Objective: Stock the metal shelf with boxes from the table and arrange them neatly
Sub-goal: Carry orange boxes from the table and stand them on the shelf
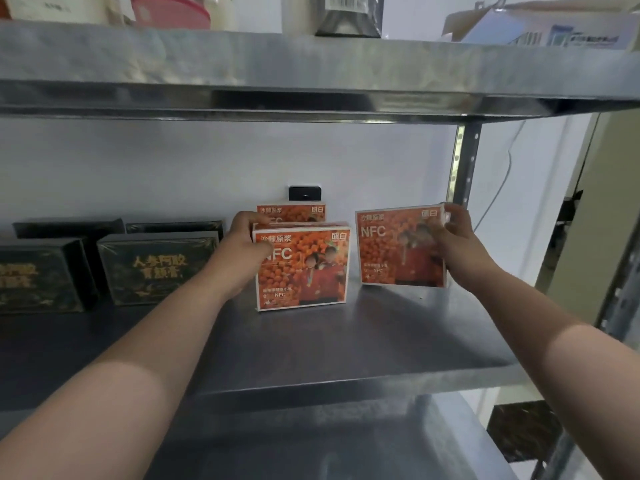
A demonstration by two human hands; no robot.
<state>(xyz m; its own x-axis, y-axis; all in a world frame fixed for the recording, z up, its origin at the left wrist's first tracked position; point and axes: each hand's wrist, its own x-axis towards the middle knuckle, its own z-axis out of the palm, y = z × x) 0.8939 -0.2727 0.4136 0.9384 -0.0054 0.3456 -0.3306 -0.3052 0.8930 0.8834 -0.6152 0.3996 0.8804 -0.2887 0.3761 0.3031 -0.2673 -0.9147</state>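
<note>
Far left on the metal shelf (346, 344), dark boxes (157, 268) with gold lettering stand in two tidy rows, glossy and square-edged. Next along, the left grip (247, 247) clasps the upper left edge of the front orange box (304, 271), thumb on its printed card face. A second orange box (294, 213) stands just behind it. Further right, the right grip (450, 237) holds the right orange box (398, 251) by its top right corner, upright on the smooth, dull steel. I'd judge the stocking well under way, with these flat cartons now being squared up. The bench is out of view, so I cannot tell what remains.
</note>
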